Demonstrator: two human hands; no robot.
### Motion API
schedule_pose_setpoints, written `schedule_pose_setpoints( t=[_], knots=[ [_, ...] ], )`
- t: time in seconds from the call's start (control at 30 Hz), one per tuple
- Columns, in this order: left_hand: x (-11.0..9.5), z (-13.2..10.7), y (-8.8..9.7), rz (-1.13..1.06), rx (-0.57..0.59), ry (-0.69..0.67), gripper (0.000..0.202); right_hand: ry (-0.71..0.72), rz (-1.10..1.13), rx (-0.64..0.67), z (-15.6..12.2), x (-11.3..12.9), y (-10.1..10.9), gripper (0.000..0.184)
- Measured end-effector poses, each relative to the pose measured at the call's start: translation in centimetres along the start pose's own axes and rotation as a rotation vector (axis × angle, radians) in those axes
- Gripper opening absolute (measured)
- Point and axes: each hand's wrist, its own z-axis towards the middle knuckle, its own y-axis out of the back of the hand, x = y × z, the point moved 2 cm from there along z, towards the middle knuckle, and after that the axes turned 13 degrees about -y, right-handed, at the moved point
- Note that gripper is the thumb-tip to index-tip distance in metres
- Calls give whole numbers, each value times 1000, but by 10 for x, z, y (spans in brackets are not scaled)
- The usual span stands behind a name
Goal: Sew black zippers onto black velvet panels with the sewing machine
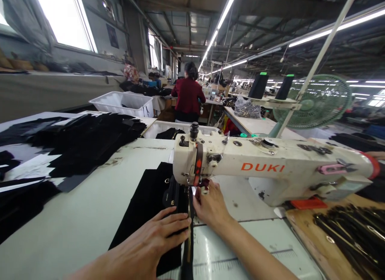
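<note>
A black fabric panel (138, 207) lies flat under the head of the white sewing machine (228, 163). Along its right edge runs a black zipper tape (188, 248) with gold-coloured teeth, passing beneath the needle area. A black tab with small gold hardware (170, 197) sits on the panel left of the needle. My left hand (164, 234) rests on the panel and tape in front of the machine head, fingers stretched out. Close to the needle's right side, my right hand (212, 203) has its fingers bent and drawn together; what they pinch is hidden.
Stacked black fabric pieces (99, 139) lie on the left of the table. Zippers (355, 232) are heaped on a wooden board at right. Beyond the machine are thread cones (258, 86), a green fan (314, 101), a white bin (122, 102) and a seated person (188, 95).
</note>
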Motion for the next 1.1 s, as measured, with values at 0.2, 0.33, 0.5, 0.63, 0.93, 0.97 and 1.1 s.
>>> schedule_pose_setpoints(
  t=[0.2, 0.33, 0.5, 0.63, 0.93, 0.97, 1.1],
  knots=[
    [8, 1, -10, 27, 28, -54, 76, -88, -28, 29, 1, 7, 1, 15],
    [12, 1, -15, 96, 55, -73, 72, -149, -31, 56, -5, 10, 0, 14],
    [17, 1, -20, 136, 67, -120, 69, -185, -9, 87, 5, 12, -6, 19],
    [21, 0, -24, 148, 104, -127, 73, -183, 10, 111, 27, 7, -13, 23],
    [11, 1, -16, 58, 65, -73, 72, -100, 33, 142, 56, -18, -16, 23],
    [8, 1, -14, 47, 58, -68, 73, -69, 44, 141, 51, -20, -12, 20],
    [0, 1, -7, 38, 26, 1, 77, 84, 115, 109, 14, -20, 7, 19]
  ],
)
